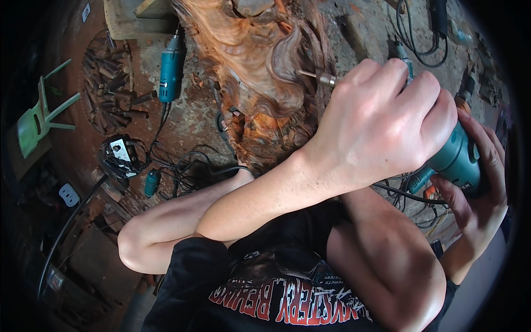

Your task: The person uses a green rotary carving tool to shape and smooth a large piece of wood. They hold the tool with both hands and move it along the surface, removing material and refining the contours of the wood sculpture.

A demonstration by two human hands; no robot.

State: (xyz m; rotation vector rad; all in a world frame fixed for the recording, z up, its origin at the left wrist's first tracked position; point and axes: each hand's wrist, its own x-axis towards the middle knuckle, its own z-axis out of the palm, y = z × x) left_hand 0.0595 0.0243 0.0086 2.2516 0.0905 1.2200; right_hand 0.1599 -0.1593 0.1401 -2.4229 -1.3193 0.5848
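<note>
A carved piece of reddish-brown wood [249, 61] with flowing ridges lies in front of me. My left hand [387, 116] crosses over and is closed around the front of a teal electric die grinder [456, 160]. The fingers of my right hand [484, 171] wrap around the rear of the same grinder. Its thin bit points left at the wood's right side. Whether the tip touches the wood, I cannot tell. My left hand hides much of the tool's front.
Another teal grinder [169, 74] lies left of the wood, near a pile of wooden-handled tools [110, 83]. Black cables tangle around a control box [123, 156]. A green plastic chair [41, 113] stands far left. My bent legs flank the work. More corded tools lie at the upper right.
</note>
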